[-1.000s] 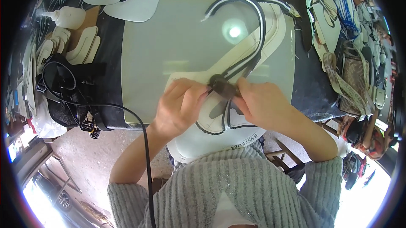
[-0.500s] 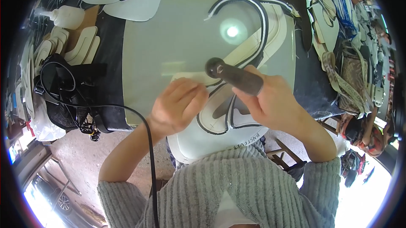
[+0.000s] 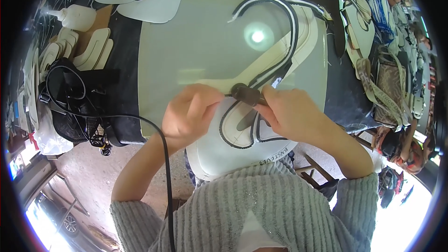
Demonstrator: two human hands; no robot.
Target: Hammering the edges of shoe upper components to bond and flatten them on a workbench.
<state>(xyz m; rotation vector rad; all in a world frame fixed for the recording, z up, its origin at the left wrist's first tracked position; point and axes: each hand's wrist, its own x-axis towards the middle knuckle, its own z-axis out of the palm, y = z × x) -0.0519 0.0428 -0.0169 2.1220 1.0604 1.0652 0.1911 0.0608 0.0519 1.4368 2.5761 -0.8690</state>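
Being clasped by the right hand (image 3: pixel 295 113), a dark hammer (image 3: pixel 246 94) has been lowered to the black-edged pale piece (image 3: pixel 232 132) at the bench's (image 3: pixel 347 114) near edge, suggesting a tapping stroke, while what the curled left hand (image 3: pixel 189 112) grips cannot be told.

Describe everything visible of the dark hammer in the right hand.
The dark hammer has a stubby, rounded, brownish-black head that looks like metal. It slants down toward picture right, gripped by the right hand, its handle mostly hidden. It is over the pale, dark-edged piece, just right of the left hand; whether it touches the piece can't be told.
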